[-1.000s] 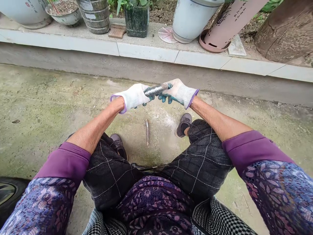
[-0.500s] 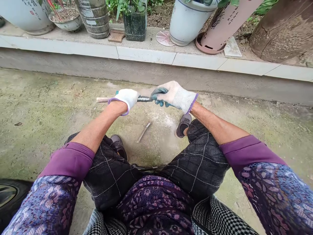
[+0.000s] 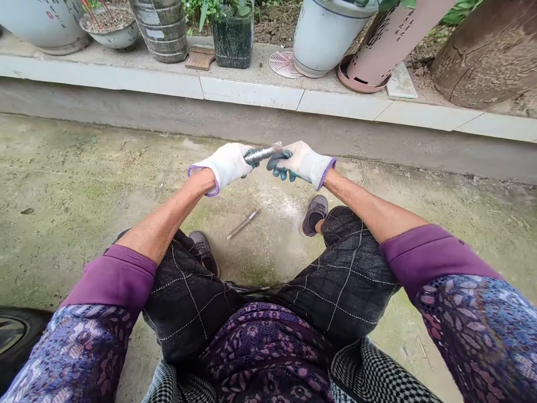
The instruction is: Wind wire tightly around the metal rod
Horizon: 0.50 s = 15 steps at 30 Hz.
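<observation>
left hand [image 3: 226, 165] shut round silver-wrapped rod [image 3: 260, 154] | right hand [image 3: 301, 162] gripping its other end, hands almost touching | change: hands came closer, rod's bare end no longer pokes out left | looks like sliding back and forth

A: What's open around the left hand [image 3: 224, 165] and right hand [image 3: 302, 162] on the rod [image 3: 260, 154]?
B: Bare concrete floor [image 3: 62, 184] at nine and three o'clock.
A: And blocked?
B: At twelve, the ledge [image 3: 251, 92] with its pots [image 3: 323, 33]. At six, a stick [image 3: 243, 224] on the ground, two shoes [image 3: 314, 215] and both knees [image 3: 348, 268]. A wheel [image 3: 17, 330] sits far off at eight.
</observation>
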Motion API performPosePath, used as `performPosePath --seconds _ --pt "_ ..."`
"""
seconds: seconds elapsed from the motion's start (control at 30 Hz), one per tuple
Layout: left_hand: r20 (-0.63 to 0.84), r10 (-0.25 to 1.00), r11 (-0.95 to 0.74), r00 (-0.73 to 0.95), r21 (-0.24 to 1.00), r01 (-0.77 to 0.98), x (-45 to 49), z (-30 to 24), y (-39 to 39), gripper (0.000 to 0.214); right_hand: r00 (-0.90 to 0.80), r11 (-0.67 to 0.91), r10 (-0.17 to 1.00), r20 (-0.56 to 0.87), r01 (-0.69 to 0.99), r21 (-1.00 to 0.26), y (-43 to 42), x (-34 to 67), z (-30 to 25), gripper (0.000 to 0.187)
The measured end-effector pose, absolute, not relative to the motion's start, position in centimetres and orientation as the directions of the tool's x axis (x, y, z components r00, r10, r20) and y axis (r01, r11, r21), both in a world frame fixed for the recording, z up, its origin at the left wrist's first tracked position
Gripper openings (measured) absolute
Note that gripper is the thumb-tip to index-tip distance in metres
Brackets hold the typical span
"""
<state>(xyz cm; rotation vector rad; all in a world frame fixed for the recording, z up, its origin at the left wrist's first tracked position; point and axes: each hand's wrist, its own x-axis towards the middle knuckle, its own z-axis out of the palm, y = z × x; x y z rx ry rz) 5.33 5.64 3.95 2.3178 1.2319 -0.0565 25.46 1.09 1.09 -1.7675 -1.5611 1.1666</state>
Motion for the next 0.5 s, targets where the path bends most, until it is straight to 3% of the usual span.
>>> performPosePath --seconds 0.1,0.3,0.5 --pt "-0.236 0.833 -0.398 0.5 0.372 0.838 4.7 3.2 6.9 0.041 -0.097 -0.182 0.956 -0.277 0.544 -0.819 0.0 23.9 1.8 0.015" --pt "-0.266 0.864 -0.449 0.428 -0.022 0.893 4.2 1.5 8.1 0.037 -0.145 -0.129 0.962 -0.232 0.507 -0.852 -1.7 22.2 4.3 0.012" --pt "-0.36 0.772 -0.59 0.524 -0.098 0.802 5.2 0.9 6.0 0.039 -0.001 -0.136 0.988 -0.156 0.49 -0.861 0.5 24.5 4.3 0.009"
